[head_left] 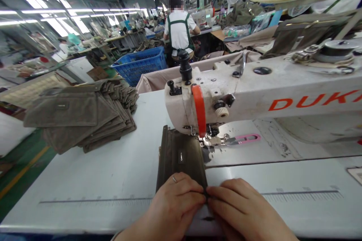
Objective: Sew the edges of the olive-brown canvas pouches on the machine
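Observation:
A dark olive fabric panel with a small label lies on the table, its far right edge under the needle area of the white sewing machine. My left hand rests over its near part, fingers closed on the right edge. From the other side my right hand meets it, fingertips pinching the same edge of the panel. The two hands' fingertips nearly touch. A pair of pink-handled thread snips lies on the machine bed, right of the presser foot.
A stack of similar olive fabric pieces sits at the table's left. Printed rulers run along the front of the white table. Behind stand a blue plastic basket and a seated person facing away.

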The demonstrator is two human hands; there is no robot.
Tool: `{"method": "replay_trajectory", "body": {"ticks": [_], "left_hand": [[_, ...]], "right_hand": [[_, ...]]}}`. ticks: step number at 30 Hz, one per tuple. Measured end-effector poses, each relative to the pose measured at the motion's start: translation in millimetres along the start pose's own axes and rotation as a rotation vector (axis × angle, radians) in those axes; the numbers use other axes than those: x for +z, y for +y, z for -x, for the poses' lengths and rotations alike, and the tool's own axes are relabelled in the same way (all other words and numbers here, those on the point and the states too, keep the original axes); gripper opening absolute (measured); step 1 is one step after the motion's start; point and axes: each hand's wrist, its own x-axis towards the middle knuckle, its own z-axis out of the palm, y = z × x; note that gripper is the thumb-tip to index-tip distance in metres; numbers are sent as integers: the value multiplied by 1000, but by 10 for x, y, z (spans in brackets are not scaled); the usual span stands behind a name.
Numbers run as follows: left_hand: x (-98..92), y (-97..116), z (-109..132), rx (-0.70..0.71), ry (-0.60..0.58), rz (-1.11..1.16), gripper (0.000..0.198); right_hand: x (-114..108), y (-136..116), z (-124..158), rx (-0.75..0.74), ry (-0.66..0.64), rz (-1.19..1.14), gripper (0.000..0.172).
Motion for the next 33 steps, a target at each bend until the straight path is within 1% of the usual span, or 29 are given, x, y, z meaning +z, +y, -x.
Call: {"method": "replay_trajectory", "body": {"ticks": [3,8,13,18,22,24,28,31,33], "left_hand": [[-8,-46,-24,-2,-2,-1,19],[-51,-156,-103,-11,-31,-6,17],[-88,-276,-196,-8,5,-20,15],[-121,-410,-303,17,22,-42,13],[-136,-524,-381,24,22,-64,14],[-137,-565,-401,10,26,-66,14],[-144,-577,-401,-64,45,-47,13],[-153,-545,-389,-134,63,-23,15],[-150,-531,-380,-154,85,-15,17]], "right_hand": [[-3,16,-52,21,-38,-9,22],[-71,60,-202,51,-104,10,17],[-132,116,-347,81,-169,17,21],[-192,191,-511,103,-238,45,22],[-200,309,-578,67,-218,52,27],[-195,380,-570,43,-168,38,29],[-198,471,-516,66,-67,-4,23],[-213,464,-499,83,-81,0,25],[-216,440,-510,85,-110,21,28]]}}
